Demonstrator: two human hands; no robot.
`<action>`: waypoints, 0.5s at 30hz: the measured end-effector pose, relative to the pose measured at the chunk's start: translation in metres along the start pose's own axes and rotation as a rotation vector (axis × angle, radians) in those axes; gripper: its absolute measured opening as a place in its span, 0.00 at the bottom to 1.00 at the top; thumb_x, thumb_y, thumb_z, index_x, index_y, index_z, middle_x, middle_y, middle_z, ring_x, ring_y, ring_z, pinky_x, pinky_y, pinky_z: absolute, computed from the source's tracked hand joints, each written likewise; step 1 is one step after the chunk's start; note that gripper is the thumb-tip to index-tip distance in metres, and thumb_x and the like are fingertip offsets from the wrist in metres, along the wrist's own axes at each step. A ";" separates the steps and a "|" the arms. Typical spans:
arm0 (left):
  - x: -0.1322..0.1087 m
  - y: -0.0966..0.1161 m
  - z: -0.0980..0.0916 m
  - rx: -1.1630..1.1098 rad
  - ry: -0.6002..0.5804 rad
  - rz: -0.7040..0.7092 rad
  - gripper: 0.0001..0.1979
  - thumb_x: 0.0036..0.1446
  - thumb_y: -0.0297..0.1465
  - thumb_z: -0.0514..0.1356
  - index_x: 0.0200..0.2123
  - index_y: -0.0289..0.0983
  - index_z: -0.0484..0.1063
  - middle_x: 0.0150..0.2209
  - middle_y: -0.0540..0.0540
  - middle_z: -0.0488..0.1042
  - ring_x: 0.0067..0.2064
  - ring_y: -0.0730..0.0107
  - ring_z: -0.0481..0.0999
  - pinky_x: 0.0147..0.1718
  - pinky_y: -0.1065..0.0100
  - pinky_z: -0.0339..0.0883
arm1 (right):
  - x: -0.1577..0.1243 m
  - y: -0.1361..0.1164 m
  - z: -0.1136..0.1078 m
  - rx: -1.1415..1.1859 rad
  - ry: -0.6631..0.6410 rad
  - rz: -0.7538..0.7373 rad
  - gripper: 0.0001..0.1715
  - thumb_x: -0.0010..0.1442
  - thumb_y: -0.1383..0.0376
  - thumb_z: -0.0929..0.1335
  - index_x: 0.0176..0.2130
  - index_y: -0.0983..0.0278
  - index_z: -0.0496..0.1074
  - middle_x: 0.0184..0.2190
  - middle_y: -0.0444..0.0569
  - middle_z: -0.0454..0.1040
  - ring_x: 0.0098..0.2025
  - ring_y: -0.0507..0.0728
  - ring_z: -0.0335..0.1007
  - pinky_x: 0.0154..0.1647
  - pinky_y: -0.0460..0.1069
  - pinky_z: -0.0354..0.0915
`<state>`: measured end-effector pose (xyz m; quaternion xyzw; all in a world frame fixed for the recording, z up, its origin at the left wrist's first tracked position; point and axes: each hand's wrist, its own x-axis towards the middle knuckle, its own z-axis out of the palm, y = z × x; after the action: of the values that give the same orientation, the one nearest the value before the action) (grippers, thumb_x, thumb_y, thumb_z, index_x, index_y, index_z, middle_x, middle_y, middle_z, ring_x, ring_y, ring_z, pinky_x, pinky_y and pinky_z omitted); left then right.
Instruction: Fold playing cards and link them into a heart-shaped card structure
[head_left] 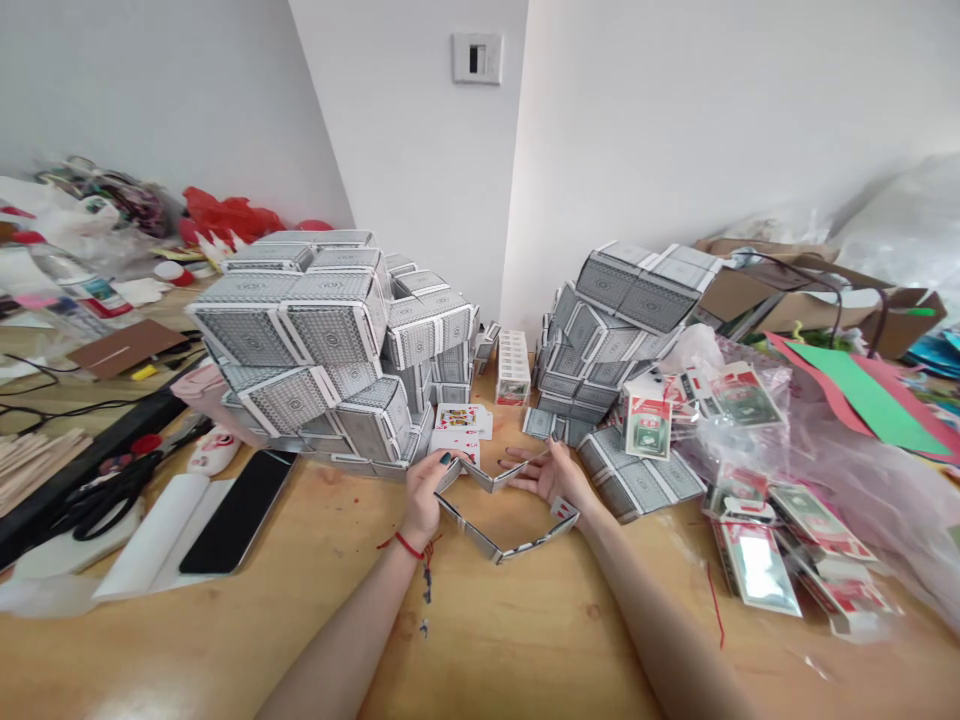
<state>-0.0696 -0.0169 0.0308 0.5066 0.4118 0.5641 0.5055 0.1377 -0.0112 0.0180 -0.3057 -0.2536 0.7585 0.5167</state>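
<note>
A band of folded playing cards [517,551], bent into a heart-like outline, is between my hands just above the wooden table. My left hand [425,492], with a red string round its wrist, pinches the band's left corner between thumb and fingers. On the other side my right hand [559,478] holds the band's right part, its fingers stretched inward across it. Just behind lie loose playing cards [459,420], face up. Stacked blocks made of grey-backed cards rise at the left [330,320] and at the right [626,300].
A black phone [238,512], white paper and black scissors [112,495] lie at the left. Card boxes [757,565] and clear plastic wrap crowd the right side. A row of small boxes [513,368] stands near the wall. Farther right is a cardboard box [750,295].
</note>
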 end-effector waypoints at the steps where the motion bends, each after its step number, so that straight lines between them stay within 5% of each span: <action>1: 0.000 0.000 0.000 -0.006 0.003 -0.004 0.13 0.47 0.34 0.53 0.28 0.32 0.73 0.32 0.43 0.75 0.37 0.60 0.71 0.36 0.66 0.62 | 0.001 0.000 -0.001 0.009 -0.002 0.009 0.18 0.51 0.52 0.66 0.34 0.58 0.55 0.39 0.51 0.73 0.40 0.61 0.72 0.42 0.64 0.62; 15: 0.000 0.000 0.002 -0.028 0.035 -0.001 0.12 0.47 0.33 0.53 0.27 0.33 0.74 0.31 0.43 0.75 0.36 0.61 0.71 0.37 0.66 0.62 | 0.001 -0.002 -0.004 0.006 -0.015 0.043 0.20 0.52 0.47 0.61 0.28 0.61 0.61 0.35 0.52 0.75 0.40 0.59 0.71 0.43 0.60 0.63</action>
<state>-0.0674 -0.0174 0.0314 0.4892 0.4130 0.5783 0.5057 0.1415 -0.0090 0.0161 -0.3038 -0.2483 0.7725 0.4993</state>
